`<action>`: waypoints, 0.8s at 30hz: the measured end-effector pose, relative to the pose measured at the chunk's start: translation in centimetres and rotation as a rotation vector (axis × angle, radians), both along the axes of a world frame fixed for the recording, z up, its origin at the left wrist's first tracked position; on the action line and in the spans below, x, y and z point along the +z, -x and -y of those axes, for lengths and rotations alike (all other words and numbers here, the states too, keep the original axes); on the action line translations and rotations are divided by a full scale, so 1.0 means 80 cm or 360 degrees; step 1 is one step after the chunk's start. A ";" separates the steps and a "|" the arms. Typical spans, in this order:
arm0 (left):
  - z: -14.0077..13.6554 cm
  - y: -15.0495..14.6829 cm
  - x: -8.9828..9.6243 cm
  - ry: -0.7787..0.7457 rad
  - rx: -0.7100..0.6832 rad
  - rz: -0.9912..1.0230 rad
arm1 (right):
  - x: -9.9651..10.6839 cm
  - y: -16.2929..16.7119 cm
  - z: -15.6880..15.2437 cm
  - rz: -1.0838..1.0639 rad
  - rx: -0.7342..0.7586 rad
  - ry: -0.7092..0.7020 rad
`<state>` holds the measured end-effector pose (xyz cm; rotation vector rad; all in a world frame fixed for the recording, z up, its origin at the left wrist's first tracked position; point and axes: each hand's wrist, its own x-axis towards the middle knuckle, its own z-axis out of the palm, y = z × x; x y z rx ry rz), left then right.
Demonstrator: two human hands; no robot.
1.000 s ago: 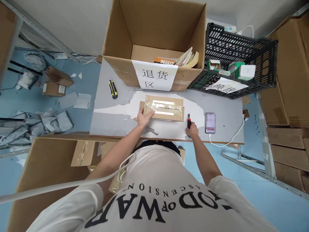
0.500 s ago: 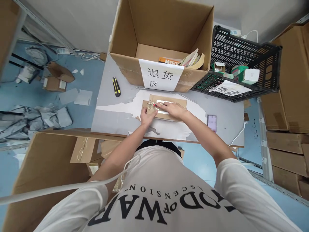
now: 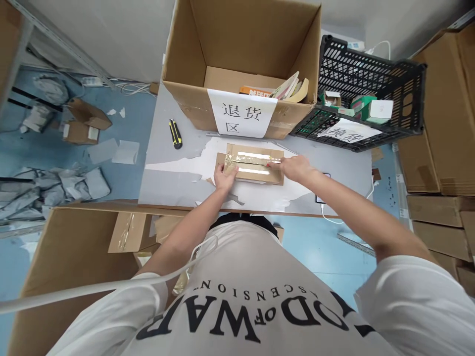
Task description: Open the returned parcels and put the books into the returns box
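A small cardboard box [image 3: 254, 175] with clear tape over it lies on the table in front of me. My left hand [image 3: 225, 178] grips its left end, thumb on top and fingers at the side. My right hand [image 3: 297, 168] is closed around a small cutter [image 3: 268, 164]; only its red part shows clearly. The cutter lies along the taped seam near the box's right end. A narrow dark line runs along that seam, left of the cutter. Most of the cutter is hidden by my right fingers.
A black-and-yellow utility knife [image 3: 175, 134] lies at the left of the table [image 3: 159, 185]. Behind the small box stands a large open carton [image 3: 189, 106] with books. A black crate [image 3: 404, 99] holds small boxes. A phone [image 3: 319, 199] lies partly under my right forearm.
My right hand has slid right with the cutter, from the box's left part to near its right end. My left hand stays on the left end.
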<state>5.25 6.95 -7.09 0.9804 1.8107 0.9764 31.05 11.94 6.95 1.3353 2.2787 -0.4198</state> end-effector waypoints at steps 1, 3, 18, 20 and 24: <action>0.001 -0.001 0.002 0.0027 0.0054 -0.0025 | 0.002 -0.019 0.003 0.0050 -0.0021 -0.0014; 0.001 -0.003 0.007 0.0077 0.0150 -0.0067 | 0.003 -0.055 0.010 0.0062 -0.0025 -0.0059; 0.001 -0.001 0.014 0.0087 0.0062 -0.0016 | -0.142 -0.114 0.149 -0.0148 -0.1451 -0.0187; 0.005 0.000 0.017 0.0074 0.0046 0.0003 | -0.180 -0.095 0.163 -0.0100 -0.1616 -0.0105; 0.014 0.007 0.015 -0.0009 -0.0060 0.0094 | -0.208 -0.082 0.180 -0.0148 -0.1658 -0.0248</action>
